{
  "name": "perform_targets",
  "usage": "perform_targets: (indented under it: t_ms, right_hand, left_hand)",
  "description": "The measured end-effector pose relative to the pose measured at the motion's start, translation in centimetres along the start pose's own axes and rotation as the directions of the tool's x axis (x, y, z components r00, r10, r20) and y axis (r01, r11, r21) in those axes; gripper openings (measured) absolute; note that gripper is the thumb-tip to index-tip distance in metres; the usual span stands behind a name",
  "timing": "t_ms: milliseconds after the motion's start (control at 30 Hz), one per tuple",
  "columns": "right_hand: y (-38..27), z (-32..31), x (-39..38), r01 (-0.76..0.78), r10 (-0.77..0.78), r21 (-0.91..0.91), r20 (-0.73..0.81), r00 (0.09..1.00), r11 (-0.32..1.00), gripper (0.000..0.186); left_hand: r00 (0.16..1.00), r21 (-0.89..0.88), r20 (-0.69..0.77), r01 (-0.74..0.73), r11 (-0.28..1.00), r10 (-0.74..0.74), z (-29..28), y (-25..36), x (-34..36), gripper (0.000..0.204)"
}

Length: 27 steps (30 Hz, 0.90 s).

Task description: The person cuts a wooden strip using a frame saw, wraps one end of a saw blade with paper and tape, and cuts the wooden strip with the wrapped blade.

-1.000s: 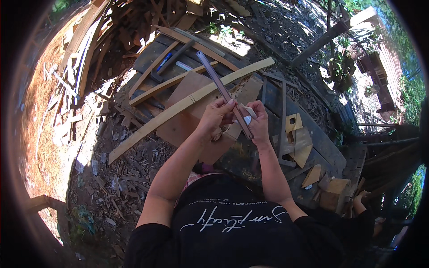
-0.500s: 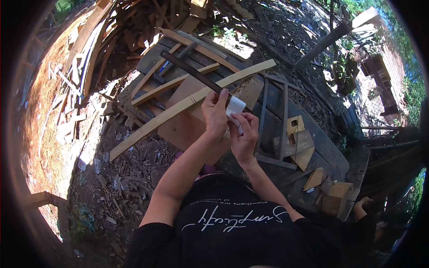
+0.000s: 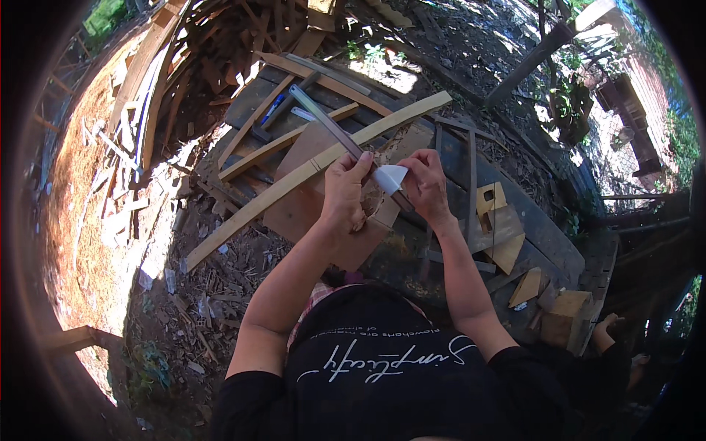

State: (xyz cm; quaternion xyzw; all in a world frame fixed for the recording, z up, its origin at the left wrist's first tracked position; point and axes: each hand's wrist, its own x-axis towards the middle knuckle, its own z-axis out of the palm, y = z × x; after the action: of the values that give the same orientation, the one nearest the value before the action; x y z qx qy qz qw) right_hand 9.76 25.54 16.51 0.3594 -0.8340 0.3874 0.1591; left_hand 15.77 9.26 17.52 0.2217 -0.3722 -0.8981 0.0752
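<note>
A long, narrow dark strip (image 3: 332,128) slants across the middle of the view, its far end catching a pale shine. My left hand (image 3: 346,187) is closed around it near the middle, thumb on top. A small white sheet (image 3: 390,178) lies folded over the strip just beside that thumb; whether it is paper, cloth or sandpaper I cannot tell. The fingertips of my right hand (image 3: 428,184) pinch the sheet's right corner. Beneath both hands are a long pale wooden board (image 3: 272,197) and a brown flat panel (image 3: 290,213).
A dark plank table (image 3: 529,213) carries a hammer (image 3: 261,134), thin wooden frame pieces and cut wood blocks (image 3: 491,198). Scrap lumber (image 3: 158,66) is heaped at the far left. Another person's hand (image 3: 607,322) shows at the lower right.
My right hand has moved right and slightly up, drawing out a corner of the white sheet. The strip has turned, and its far end now looks lighter.
</note>
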Motion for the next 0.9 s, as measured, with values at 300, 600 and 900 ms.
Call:
perform_targets:
  t_ms: [300, 600, 900]
  right_hand:
    - [-0.2, -0.2, 1.3, -0.158, 0.138, 0.153, 0.135, 0.981, 0.976, 0.021]
    - [-0.7, 0.3, 2.0, -0.416, 0.456, 0.745, 0.169, 0.874, 0.521, 0.018]
    - [-2.5, -0.3, 3.7, -0.440, 0.449, 0.832, 0.269, 0.852, 0.337, 0.019]
  left_hand:
    - [0.979, 0.058, 0.129, -0.166, 0.985, 0.157, -0.7, 1.1, 0.2, 0.017]
    - [0.961, 0.362, 0.158, -0.269, 0.892, 0.225, -4.3, -0.8, 1.1, 0.019]
    - [0.961, 0.274, 0.099, -0.275, 0.921, 0.258, -5.9, -1.5, 0.8, 0.015]
